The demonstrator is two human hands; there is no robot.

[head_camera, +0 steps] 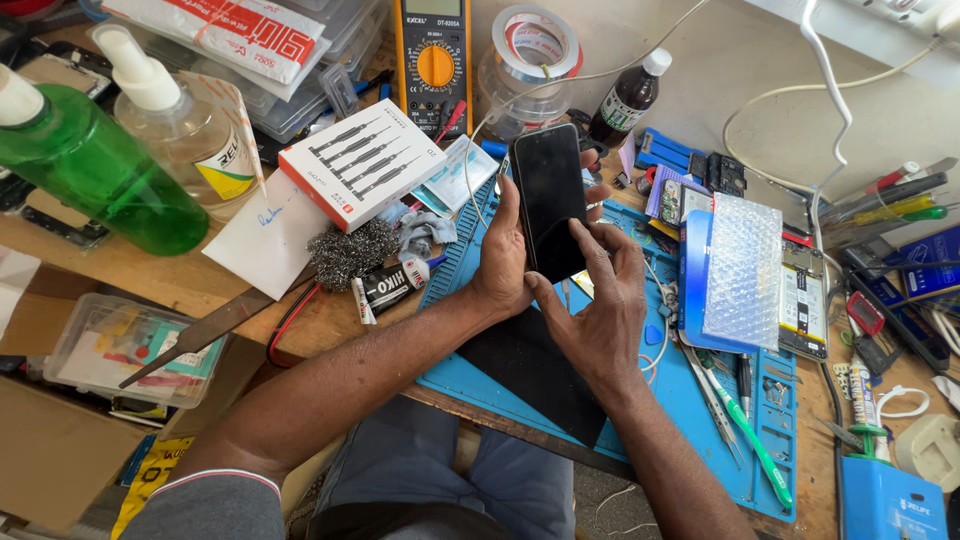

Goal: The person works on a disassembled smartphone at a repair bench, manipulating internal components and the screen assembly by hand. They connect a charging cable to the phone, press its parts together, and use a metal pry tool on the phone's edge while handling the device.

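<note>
Blue mat [700, 420] on cluttered wooden bench [330, 320]; wall [720, 60] behind

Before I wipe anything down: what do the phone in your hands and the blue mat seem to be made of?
Phone: glossy black glass front, judging by its sheen. Blue mat: matte, moulded with compartments, probably silicone or rubber. Left hand holds the phone.

My arms were bare from the elbow down. My left hand [503, 262] and right hand [603, 310] wore no gloves, rings or watch. A grey sleeve [215, 505] with a thin red-and-white edge covered my left upper arm. I wore blue-grey trousers [440, 475].
</note>
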